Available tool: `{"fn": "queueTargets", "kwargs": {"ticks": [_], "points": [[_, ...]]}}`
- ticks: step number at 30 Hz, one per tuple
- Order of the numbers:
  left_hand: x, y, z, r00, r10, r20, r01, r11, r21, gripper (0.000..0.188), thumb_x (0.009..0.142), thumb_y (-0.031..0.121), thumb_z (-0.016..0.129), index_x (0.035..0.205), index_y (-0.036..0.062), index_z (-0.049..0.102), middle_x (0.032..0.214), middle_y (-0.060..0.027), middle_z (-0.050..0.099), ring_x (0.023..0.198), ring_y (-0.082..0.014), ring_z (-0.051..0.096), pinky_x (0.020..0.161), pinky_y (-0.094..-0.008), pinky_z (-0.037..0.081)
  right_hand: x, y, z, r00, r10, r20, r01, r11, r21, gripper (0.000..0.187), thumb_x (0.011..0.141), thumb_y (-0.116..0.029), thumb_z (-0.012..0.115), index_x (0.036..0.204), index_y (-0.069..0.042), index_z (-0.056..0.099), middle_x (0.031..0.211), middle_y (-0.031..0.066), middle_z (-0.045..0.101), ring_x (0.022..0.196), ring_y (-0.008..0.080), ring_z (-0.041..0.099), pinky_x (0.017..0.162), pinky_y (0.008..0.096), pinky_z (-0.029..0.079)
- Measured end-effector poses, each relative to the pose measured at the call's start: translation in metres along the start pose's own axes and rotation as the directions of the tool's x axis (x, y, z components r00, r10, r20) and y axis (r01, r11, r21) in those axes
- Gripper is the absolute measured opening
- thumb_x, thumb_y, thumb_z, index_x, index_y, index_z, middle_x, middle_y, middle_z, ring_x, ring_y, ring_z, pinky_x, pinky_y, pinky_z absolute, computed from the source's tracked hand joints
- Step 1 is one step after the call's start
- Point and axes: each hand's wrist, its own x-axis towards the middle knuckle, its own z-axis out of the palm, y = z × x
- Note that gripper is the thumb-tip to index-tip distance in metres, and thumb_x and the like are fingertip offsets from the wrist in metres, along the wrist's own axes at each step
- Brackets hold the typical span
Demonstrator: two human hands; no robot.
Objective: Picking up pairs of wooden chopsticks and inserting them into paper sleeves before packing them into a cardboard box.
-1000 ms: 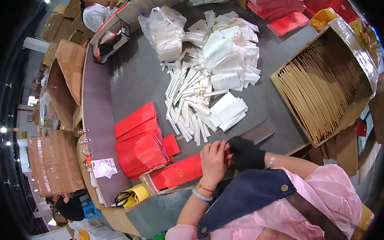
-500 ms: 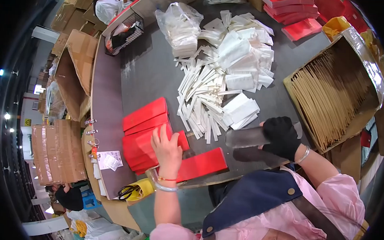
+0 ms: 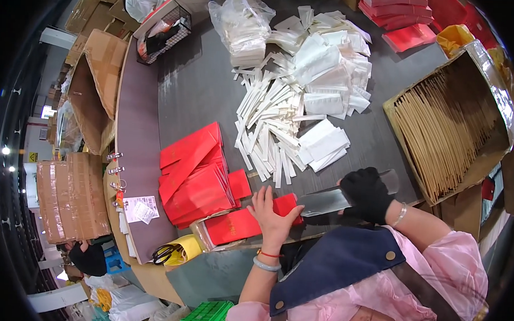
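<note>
My right hand (image 3: 368, 194), in a black glove with bare fingertips, grips a long clear plastic sleeve (image 3: 322, 203) over the table's near side. The sleeve's left end meets a flat red paper packet (image 3: 229, 226) along the front edge. My left hand (image 3: 274, 220) lies over the packet's right end, fingers and thumb spread, the thumb near the sleeve's mouth. Further left, a fanned pile of red packets (image 3: 195, 186) rests on the table. Whether the packet's end is inside the sleeve is hard to make out.
White paper strips (image 3: 270, 126) and white packets (image 3: 324, 66) heap mid-table, beside a clear bag (image 3: 239, 33). At right stands a carton of brown sheets (image 3: 441, 140). More red packets (image 3: 395, 11) lie at the back. Scissors (image 3: 167, 254) and a wire basket (image 3: 165, 36) are left.
My left hand has moved right from the red pile to the packet's right end. The sleeve has tilted, and its left end now meets the packet. The top packets of the pile lie differently.
</note>
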Motion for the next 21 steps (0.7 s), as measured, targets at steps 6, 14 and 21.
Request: {"fn": "queueTargets", "kwargs": {"ticks": [6,14,21], "points": [[0.001,0.0,0.006,0.998,0.039,0.039,-0.036,0.996,-0.087,0.096,0.064,0.047,0.084,0.139,0.0035,0.041,0.142,-0.016,0.042,0.138,-0.0366,0.029,0.114,-0.0597,0.01,0.042,-0.044,0.033,0.987,-0.133,0.087,0.127,0.99,0.063,0.066,0.066,-0.053,0.072,0.112,-0.007,0.061,0.105,0.0114,0.06,0.098,0.0294,0.056,0.09,0.046,0.037],[0.001,0.001,0.005,1.0,0.022,0.001,-0.021,0.998,-0.053,0.093,0.064,0.047,0.084,0.138,0.0048,0.044,0.142,-0.0149,0.043,0.138,-0.0352,0.03,0.114,-0.0593,0.008,-0.005,-0.002,-0.017,0.997,-0.019,-0.068,0.015,0.998,-0.06,0.059,0.064,-0.042,0.078,0.11,-0.009,0.061,0.102,0.011,0.06,0.096,0.0288,0.057,0.089,0.0449,0.037],[0.001,0.001,0.004,1.0,0.023,0.003,-0.022,0.998,-0.061,0.094,0.066,0.045,0.084,0.139,0.0042,0.042,0.143,-0.0158,0.042,0.139,-0.0358,0.029,0.115,-0.0586,0.006,0.009,-0.011,0.005,0.999,-0.023,0.049,0.025,0.999,-0.037,0.062,0.066,-0.047,0.075,0.112,-0.008,0.06,0.106,0.0124,0.06,0.1,0.0302,0.056,0.091,0.0446,0.037]]}}
